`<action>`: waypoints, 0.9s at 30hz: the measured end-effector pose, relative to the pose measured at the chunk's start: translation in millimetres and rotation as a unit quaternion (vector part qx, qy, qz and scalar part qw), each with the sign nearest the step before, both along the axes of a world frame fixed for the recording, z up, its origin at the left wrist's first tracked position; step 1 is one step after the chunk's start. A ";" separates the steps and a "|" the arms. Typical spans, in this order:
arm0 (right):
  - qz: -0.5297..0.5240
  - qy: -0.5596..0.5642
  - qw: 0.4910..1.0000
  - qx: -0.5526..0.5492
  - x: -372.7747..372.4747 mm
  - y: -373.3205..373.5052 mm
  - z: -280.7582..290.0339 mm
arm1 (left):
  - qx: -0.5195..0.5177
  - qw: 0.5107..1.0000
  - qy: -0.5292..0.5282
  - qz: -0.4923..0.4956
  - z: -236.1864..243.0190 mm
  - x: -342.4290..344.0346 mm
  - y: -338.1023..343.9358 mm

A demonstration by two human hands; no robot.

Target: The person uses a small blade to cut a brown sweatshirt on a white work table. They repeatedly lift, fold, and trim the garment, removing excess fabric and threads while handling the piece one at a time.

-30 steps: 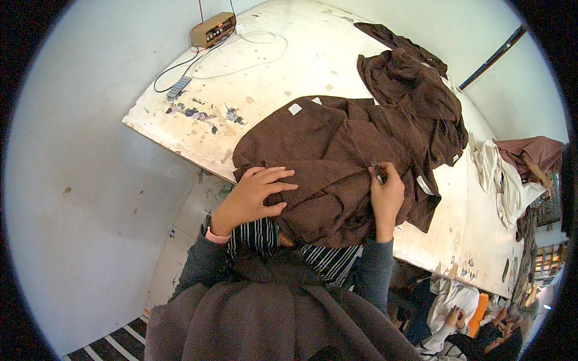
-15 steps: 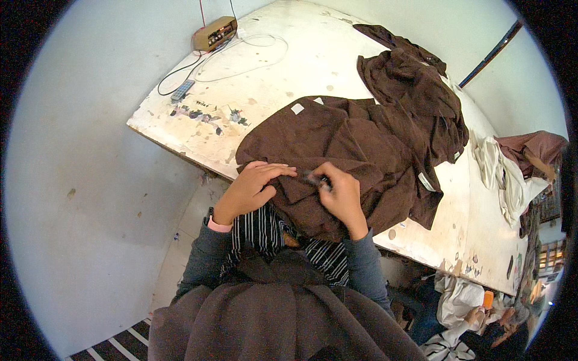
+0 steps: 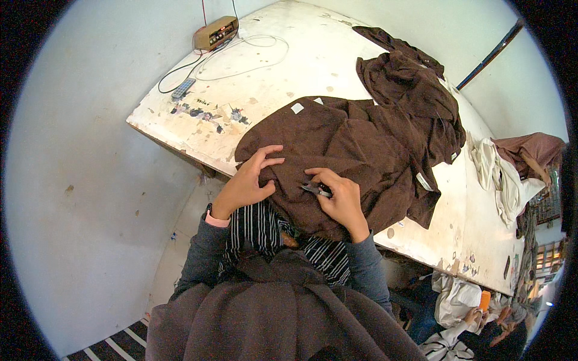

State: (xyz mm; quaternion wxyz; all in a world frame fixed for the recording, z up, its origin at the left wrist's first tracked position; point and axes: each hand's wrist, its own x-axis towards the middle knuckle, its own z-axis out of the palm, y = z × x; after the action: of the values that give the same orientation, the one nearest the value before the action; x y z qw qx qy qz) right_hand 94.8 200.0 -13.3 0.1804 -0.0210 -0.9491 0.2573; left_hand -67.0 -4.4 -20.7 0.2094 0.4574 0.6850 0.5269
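A dark brown garment (image 3: pixel 337 135) lies spread over the pale table, its near part hanging over the front edge toward my lap. My left hand (image 3: pixel 248 183) rests at its near left part, fingers apart and thumb spread, holding nothing that I can see. In my right hand (image 3: pixel 340 201) is a small pair of thread snips (image 3: pixel 315 189), gripped with the dark blades pointing left, close above the cloth. Two small white tags show on the garment's far left edge, and a white label (image 3: pixel 425 182) on its right side.
The worn white table (image 3: pixel 301 54) meets walls at the left and back. At its far left are a brown box-shaped device (image 3: pixel 215 34) with cables and a grey remote control (image 3: pixel 183 88). White cloth (image 3: pixel 503 180) lies at the right. Another person's hands (image 3: pixel 475 316) show at lower right.
My left hand has lifted its fingers and spread them, moving slightly up and left. My right hand has shifted slightly downward, and the snips now show clearly.
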 end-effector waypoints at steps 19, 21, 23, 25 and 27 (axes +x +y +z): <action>-0.068 0.239 0.964 -0.096 13.7 -19.7 31.4 | -0.046 0.998 0.013 0.040 16.3 34.3 -14.8; -0.134 0.243 0.958 -0.068 5.3 -15.8 43.0 | -0.030 0.973 -0.227 0.016 29.5 44.8 -10.6; -0.191 0.227 0.955 0.010 -0.5 -18.8 55.4 | 0.092 0.911 -0.401 0.026 24.8 56.0 -0.3; -0.189 0.219 0.956 -0.055 -2.8 -32.0 61.2 | 0.140 0.846 -0.512 0.051 15.1 53.3 -4.1; -0.172 0.239 0.950 -0.103 1.5 -40.5 60.8 | 0.152 0.820 -0.546 0.079 16.0 51.6 -5.9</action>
State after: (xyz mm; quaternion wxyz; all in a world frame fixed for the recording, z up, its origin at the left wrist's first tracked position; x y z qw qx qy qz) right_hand 96.3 159.5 47.5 0.4401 -0.1399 -0.8287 0.3163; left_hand -15.3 -10.3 -4.8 0.4343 0.0656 0.4035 0.8027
